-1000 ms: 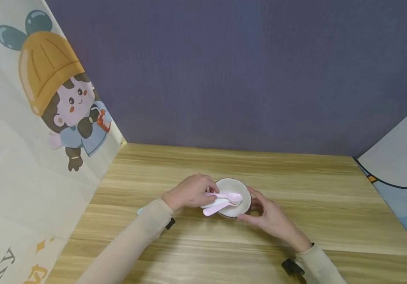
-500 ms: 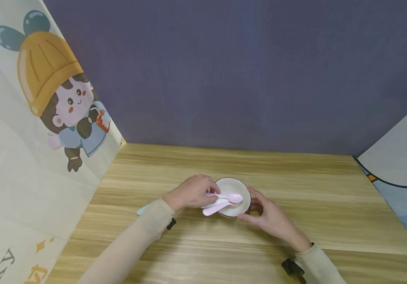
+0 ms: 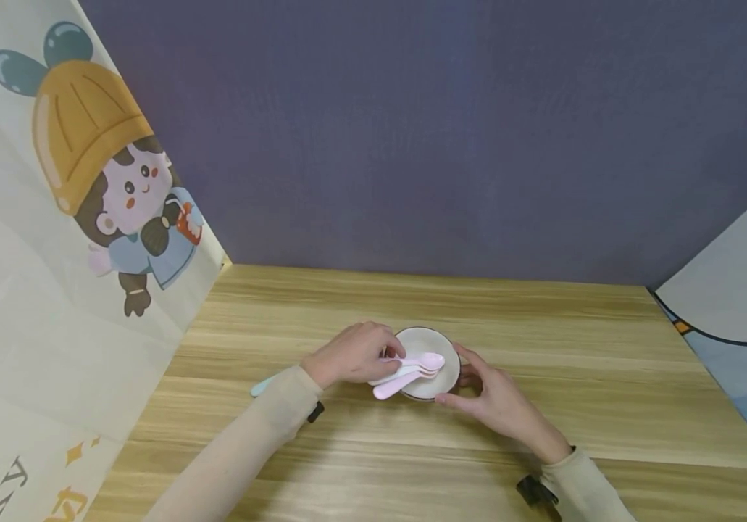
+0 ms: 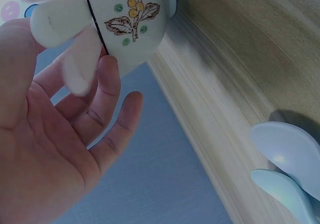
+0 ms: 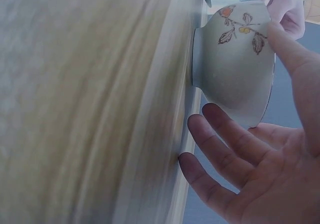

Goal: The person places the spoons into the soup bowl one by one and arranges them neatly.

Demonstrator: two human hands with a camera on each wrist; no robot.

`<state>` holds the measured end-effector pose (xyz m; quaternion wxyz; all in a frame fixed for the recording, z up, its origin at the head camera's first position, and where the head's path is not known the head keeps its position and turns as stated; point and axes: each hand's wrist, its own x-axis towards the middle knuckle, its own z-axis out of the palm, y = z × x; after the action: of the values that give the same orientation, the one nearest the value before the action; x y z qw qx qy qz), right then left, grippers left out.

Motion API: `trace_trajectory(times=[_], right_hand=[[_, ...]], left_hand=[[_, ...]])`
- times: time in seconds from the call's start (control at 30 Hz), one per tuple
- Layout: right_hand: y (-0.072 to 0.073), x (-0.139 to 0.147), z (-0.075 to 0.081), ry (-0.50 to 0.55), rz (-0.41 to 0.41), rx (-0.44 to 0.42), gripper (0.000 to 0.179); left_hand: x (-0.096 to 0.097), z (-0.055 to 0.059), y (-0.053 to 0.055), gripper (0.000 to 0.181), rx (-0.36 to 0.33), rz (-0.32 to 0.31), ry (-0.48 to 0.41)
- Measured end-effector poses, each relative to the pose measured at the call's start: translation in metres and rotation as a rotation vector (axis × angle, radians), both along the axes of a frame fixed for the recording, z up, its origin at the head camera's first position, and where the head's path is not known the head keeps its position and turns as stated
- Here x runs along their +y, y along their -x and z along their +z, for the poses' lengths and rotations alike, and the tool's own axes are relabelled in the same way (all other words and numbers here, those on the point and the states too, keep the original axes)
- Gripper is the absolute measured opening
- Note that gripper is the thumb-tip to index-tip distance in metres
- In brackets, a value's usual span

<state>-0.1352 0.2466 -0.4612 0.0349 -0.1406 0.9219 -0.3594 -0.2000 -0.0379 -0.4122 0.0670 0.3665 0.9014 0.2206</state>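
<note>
A white bowl [image 3: 424,341] with a dark rim stands on the table, painted outside with brown leaves and yellow berries. Several pink and white spoons [image 3: 395,384] lie stacked in it, their handles sticking out over its left rim. My left hand [image 3: 360,353] is at these handles and pinches the top pink spoon [image 3: 428,360] between thumb and forefinger. In the left wrist view a white handle [image 4: 67,21] crosses in front of its fingers. My right hand [image 3: 490,395] holds the bowl's right side, thumb and forefinger at the rim, other fingers [image 5: 215,149] loosely spread below.
Left of the bowl, partly under the left forearm, a mint-coloured spoon [image 3: 259,388] lies on the wooden table [image 3: 543,319]. Beside it in the left wrist view is a pale lavender spoon [image 4: 287,149]. A dark blue panel [image 3: 412,145] rises behind the table; a cartoon-printed wall [image 3: 21,290] stands left.
The top pink spoon has shifted slightly and now lies closer over the others. My left hand has moved very slightly right; the right hand and bowl have stayed in place.
</note>
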Motion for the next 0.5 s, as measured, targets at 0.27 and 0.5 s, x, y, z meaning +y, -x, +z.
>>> trace_trajectory(times=[0.27,0.5], right_hand=[[-0.0006,-0.0011,-0.0003,0.006,0.010,0.000,0.107],[-0.0008,-0.0013,-0.0004,0.006,0.007,0.004,0.107]], left_hand=[[-0.0005,-0.0005,-0.0004,0.022,-0.004,-0.004,-0.013],[-0.0019,-0.0018,0.0001,0.023,0.003,-0.009,-0.031]])
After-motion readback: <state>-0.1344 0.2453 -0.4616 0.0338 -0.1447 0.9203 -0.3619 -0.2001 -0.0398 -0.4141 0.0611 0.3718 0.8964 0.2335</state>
